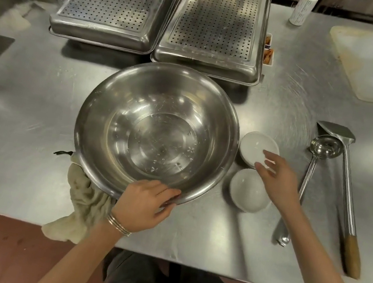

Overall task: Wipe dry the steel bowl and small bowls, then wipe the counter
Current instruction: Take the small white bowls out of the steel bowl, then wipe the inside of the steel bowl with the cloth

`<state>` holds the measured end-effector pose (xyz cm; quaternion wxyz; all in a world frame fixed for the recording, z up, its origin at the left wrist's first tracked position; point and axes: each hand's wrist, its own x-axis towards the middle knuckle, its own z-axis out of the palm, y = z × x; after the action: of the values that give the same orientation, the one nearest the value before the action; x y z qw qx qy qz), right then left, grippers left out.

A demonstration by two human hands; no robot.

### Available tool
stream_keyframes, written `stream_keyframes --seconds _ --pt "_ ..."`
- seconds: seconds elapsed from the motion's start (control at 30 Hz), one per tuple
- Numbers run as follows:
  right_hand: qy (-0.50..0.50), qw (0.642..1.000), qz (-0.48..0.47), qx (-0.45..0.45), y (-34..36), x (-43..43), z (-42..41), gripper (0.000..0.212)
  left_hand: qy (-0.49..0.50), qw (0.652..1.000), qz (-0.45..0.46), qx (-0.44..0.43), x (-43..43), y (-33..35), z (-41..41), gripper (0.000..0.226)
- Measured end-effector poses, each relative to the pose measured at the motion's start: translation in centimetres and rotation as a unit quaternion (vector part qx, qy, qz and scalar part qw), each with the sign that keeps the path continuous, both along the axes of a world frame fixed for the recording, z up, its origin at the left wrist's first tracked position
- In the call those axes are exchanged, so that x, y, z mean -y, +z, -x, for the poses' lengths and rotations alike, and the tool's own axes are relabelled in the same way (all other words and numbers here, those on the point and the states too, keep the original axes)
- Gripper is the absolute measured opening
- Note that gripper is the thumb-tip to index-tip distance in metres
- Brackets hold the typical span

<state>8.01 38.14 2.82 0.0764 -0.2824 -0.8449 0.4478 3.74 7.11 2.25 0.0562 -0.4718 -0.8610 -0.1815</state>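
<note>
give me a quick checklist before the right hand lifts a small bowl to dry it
1. Right hand free: ok, open over the two small bowls.
2. Far small bowl and near small bowl reachable: ok, both beside the steel bowl.
3. Cloth ready: not ok, partly pinned under the steel bowl.
4. Left hand free: not ok, gripping the steel bowl's rim.
5. Small bowls wet: cannot tell.
6. Ladle clear of the bowls: ok.

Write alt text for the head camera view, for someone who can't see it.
A left hand grips the near rim of a big steel bowl on a steel counter. The right hand reaches over two small white bowls beside it.
</note>
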Motion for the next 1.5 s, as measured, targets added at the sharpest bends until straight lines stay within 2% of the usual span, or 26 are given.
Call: stream_keyframes --seconds 0.13,0.2,0.27,0.33,0.43,0.6,0.67,0.73,0.8,0.87,0.9,1.0,1.07,1.27,1.37,1.5 --pt "0.06 0.991 -0.042 -0.11 2.7 8.1 -1.2 0.029 0.028 0.999 -0.004 -0.017 7.9 -0.7 1.3 0.029" --pt "0.063 0.984 -0.07 -0.153 3.8 13.0 -1.7 0.025 0.051 0.999 -0.001 0.006 12.3 -1.5 1.9 0.036" --pt "0.072 0.975 -0.082 -0.192 4.4 18.3 -2.2 0.019 0.028 0.998 0.04 0.033 15.2 -2.1 2.1 0.049" --pt "0.097 0.973 -0.072 -0.197 3.9 23.7 -2.5 0.014 -0.009 0.997 0.049 0.062 17.0 -2.4 2.5 0.06" --pt "0.138 0.973 -0.039 -0.182 2.0 31.4 -2.3 0.017 -0.04 0.995 0.042 0.078 19.7 -2.6 3.9 0.063" --pt "0.17 0.976 -0.038 -0.13 -1.6 38.8 -0.9 0.023 -0.021 0.987 0.096 0.125 26.7 -5.0 6.9 0.071" --pt "0.18 0.979 -0.028 -0.086 -3.1 39.9 0.0 0.032 -0.018 0.981 0.146 0.124 28.9 -6.4 7.7 0.076" --pt "0.196 0.976 -0.089 -0.031 -5.4 40.0 0.9 0.05 -0.018 0.976 0.177 0.128 30.5 -7.8 8.4 0.079" --pt "0.181 0.975 -0.124 0.032 -7.5 39.6 1.6 0.074 -0.025 0.973 0.189 0.13 31.2 -8.7 8.6 0.079" --pt "0.141 0.982 -0.104 0.064 -8.8 39.6 1.8 0.092 -0.033 0.975 0.179 0.13 31.0 -8.9 8.6 0.077" --pt "0.122 0.986 -0.095 0.068 -9.2 39.8 1.7 0.091 -0.036 0.976 0.169 0.133 30.8 -8.9 8.6 0.076" --pt "0.114 0.988 -0.101 0.037 -8.8 41.3 1.7 0.066 -0.051 0.981 0.135 0.128 29.8 -8.6 8.9 0.077" --pt "0.123 0.988 -0.094 0.007 -7.8 42.1 1.9 0.056 -0.063 0.986 0.111 0.107 29.5 -7.9 9.2 0.076" --pt "0.069 0.992 -0.063 -0.087 -0.4 42.3 1.6 0.049 -0.081 0.995 0.031 0.051 28.2 -3.4 11.3 0.062" --pt "0.027 0.991 -0.064 -0.113 3.9 40.6 0.9 0.053 -0.077 0.997 0.005 0.032 26.4 -1.1 12.9 0.059" --pt "-0.014 0.985 -0.072 -0.159 10.9 37.2 0.8 0.054 -0.088 0.996 0.014 0.024 22.7 0.7 14.5 0.059"
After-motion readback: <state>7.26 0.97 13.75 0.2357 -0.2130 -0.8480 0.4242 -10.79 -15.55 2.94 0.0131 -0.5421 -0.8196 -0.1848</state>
